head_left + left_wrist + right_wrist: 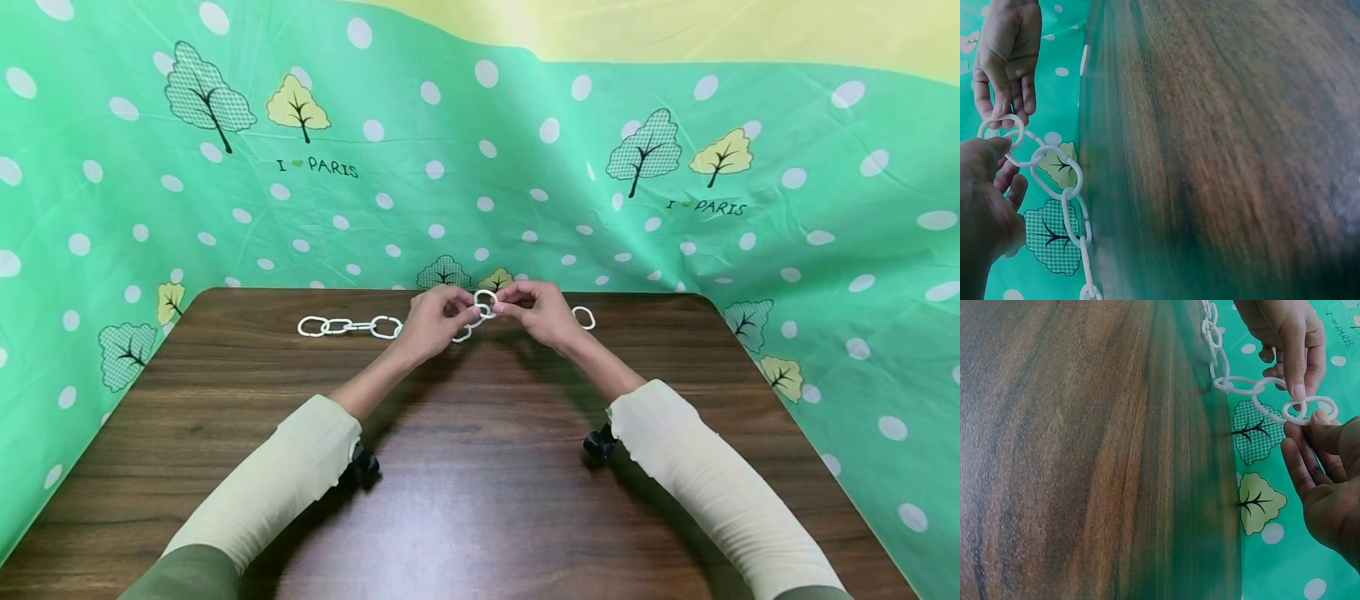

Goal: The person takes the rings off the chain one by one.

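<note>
Both hands meet over the far part of the table, raised with a chain of white links. My left hand pinches the chain's raised end link between thumb and fingers. A white oval link is pinched by my right hand, and it overlaps that end link in all three views. From the left hand the chain sags, and its other end lies on the table to the left, partly hidden behind the hand in the head view. One separate white link lies just right of the right hand.
The brown wood-grain table has its far edge just behind the hands. A green cloth with white dots and printed trees hangs behind and around it. Black wrist mounts hang below both sleeves.
</note>
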{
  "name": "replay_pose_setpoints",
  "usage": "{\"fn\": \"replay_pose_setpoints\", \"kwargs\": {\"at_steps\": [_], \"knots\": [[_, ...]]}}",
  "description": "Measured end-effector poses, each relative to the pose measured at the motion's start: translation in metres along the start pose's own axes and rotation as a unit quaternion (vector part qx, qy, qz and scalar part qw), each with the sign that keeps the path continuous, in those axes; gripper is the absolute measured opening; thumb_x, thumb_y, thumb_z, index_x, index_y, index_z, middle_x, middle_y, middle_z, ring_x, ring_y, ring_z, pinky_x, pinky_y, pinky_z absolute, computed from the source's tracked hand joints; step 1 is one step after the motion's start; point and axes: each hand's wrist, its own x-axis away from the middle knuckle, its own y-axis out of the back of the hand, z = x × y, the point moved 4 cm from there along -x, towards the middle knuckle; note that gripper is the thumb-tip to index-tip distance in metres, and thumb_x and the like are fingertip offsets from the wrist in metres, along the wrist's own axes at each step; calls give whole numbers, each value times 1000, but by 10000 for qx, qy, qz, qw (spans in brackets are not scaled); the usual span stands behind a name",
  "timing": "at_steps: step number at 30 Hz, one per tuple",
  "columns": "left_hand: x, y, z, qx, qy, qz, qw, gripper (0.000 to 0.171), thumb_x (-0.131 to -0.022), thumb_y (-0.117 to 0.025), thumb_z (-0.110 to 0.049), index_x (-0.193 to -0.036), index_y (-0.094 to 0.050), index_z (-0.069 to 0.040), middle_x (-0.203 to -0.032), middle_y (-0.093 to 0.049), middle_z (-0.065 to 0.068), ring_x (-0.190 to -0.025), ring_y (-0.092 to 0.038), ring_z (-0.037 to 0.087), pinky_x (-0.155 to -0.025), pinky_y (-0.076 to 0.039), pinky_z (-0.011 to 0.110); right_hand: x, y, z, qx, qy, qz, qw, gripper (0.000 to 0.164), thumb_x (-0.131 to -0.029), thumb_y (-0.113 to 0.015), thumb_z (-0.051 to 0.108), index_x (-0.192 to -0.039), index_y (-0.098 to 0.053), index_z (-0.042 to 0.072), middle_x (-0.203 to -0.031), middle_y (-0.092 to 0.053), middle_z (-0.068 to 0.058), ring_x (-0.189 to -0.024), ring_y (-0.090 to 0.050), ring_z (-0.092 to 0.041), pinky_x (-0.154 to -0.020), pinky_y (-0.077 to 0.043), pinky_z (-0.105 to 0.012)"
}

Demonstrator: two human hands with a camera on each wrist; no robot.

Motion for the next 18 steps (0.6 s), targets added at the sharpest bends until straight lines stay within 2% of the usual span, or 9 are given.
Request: {"fn": "replay_pose_setpoints", "kwargs": {"at_steps": [5, 9, 18], "knots": [[-1, 0, 1, 1, -132, 7, 9999, 16, -106, -81, -19, -113, -80, -5, -104, -77, 11, -94, -71, 25, -86, -55, 31, 0, 0, 0, 100, 53, 58, 9999, 23, -104, -80, 3, -122, -77, -12, -108, -79, -16, -94, -79, -22, -85, -66, -29], [-1, 1, 2, 34, -189, 53, 9998, 16, -107, -80, -19, -113, -79, -5, -106, -77, 11, -95, -71, 24, -86, -54, 31, -1, 0, 1, 179, 34, 61, 9998, 21, -105, -80, 5, -120, -78, -9, -108, -79, -16, -90, -76, -13, -80, -61, -19], [-1, 4, 1, -18, -249, 108, 9996, 13, -106, -80, -18, -111, -80, -7, -108, -79, 10, -100, -73, 25, -90, -58, 36, -1, 0, 5, 170, 162, 73, 9997, 16, -104, -80, 4, -116, -81, -6, -111, -77, -24, -87, -74, -7, -79, -60, -19]]}}
